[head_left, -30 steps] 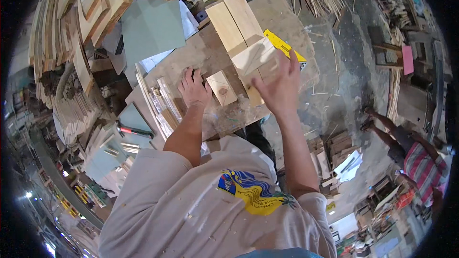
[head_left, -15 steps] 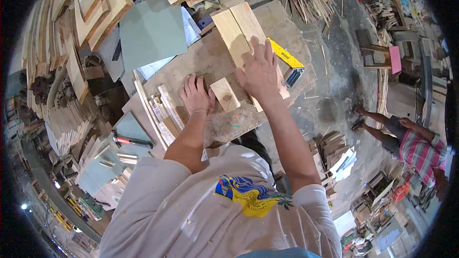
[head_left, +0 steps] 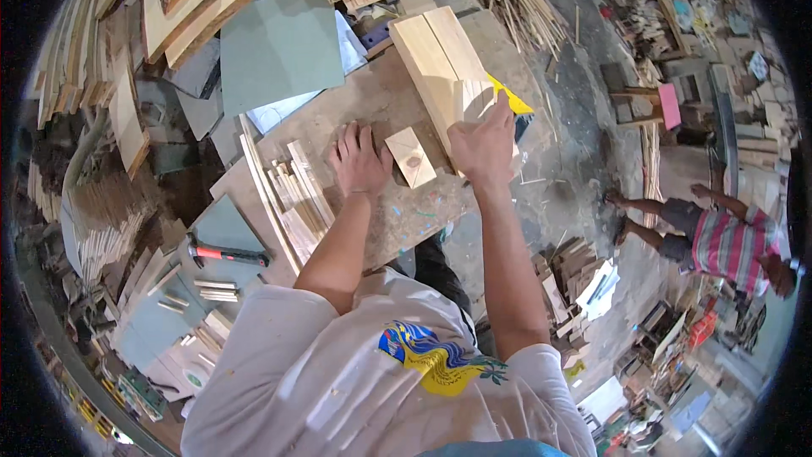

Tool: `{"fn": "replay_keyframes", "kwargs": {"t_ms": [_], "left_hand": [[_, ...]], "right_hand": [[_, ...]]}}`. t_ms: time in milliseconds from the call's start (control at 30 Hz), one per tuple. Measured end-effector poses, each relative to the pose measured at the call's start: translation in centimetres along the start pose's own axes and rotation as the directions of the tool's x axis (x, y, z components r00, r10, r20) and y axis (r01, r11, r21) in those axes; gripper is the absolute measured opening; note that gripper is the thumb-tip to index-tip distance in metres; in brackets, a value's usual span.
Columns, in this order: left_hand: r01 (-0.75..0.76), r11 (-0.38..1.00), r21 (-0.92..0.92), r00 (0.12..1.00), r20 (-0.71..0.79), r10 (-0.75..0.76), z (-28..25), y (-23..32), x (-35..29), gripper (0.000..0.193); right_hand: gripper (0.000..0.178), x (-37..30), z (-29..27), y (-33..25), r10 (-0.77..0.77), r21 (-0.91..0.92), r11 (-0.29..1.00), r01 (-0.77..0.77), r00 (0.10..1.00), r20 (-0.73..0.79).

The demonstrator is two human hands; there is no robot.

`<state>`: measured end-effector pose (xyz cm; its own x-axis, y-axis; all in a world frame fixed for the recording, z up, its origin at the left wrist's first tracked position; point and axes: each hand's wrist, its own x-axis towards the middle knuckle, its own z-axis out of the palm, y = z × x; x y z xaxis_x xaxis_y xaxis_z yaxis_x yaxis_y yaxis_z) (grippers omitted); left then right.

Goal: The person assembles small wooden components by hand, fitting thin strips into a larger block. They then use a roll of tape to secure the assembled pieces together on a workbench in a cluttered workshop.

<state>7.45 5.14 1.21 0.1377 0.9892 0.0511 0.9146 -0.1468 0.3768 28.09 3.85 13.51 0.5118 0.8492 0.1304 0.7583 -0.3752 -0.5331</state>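
My left hand (head_left: 360, 161) lies on the workbench (head_left: 338, 101) with its fingers spread, holding nothing. Just right of it rests a small wooden block (head_left: 411, 157) with pencil lines and a dark knot. Two pale wooden planks (head_left: 427, 59) lie side by side farther right. Over their near end, my right hand (head_left: 484, 142) grips a short wooden block (head_left: 472, 100) between thumb and fingers. Whether that block touches the planks I cannot tell. A yellow tool (head_left: 511, 96) shows partly behind the right hand, beside the planks.
Thin wooden strips (head_left: 296, 190) lie left of my left hand. A grey-green panel (head_left: 283, 51) is at the bench's far left. Below, a hammer (head_left: 227, 252) rests on a lower surface. Stacked boards (head_left: 182, 8) stand far left. Another person (head_left: 727, 241) is at the right.
My right hand has gone from lying spread over the planks to gripping a short block above them. More of the yellow tool is now hidden. The left hand stays spread on the bench.
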Motion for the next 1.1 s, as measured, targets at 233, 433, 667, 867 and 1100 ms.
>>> {"fn": "replay_keyframes", "kwargs": {"t_ms": [233, 433, 667, 867, 1100], "left_hand": [[0.191, 0.486, -0.853, 0.979, 0.202, -0.031, -5.0, 5.9, -0.9, 0.043], [0.199, 0.184, -0.963, 0.947, 0.237, 0.216, -10.1, 12.4, -7.4, 0.052], [0.453, 0.271, -0.849, 0.769, 0.526, 0.363, -3.2, 10.6, -13.6, 0.042], [0.865, 0.287, -0.411, 0.240, 0.842, 0.483, -3.2, 11.5, -15.5, 0.035], [0.807, 0.428, -0.407, 0.051, 0.770, 0.636, -2.2, 16.5, -18.9, 0.033]], "right_hand": [[0.075, -8.7, -6.7, -2.6, 0.017, -0.059, 0.998, -0.025, 0.991, -0.131], [0.073, -15.3, -7.0, -2.0, -0.013, -0.169, 0.986, -0.011, 0.990, -0.141], [0.078, -24.0, -9.5, 2.2, 0.165, 0.096, 0.980, -0.172, 0.983, 0.080], [0.073, -31.2, -13.4, 6.2, 0.207, 0.405, 0.862, -0.305, 0.941, 0.269], [0.065, -35.4, -16.0, 8.4, 0.378, 0.505, 0.769, -0.392, 0.916, 0.135]]}}
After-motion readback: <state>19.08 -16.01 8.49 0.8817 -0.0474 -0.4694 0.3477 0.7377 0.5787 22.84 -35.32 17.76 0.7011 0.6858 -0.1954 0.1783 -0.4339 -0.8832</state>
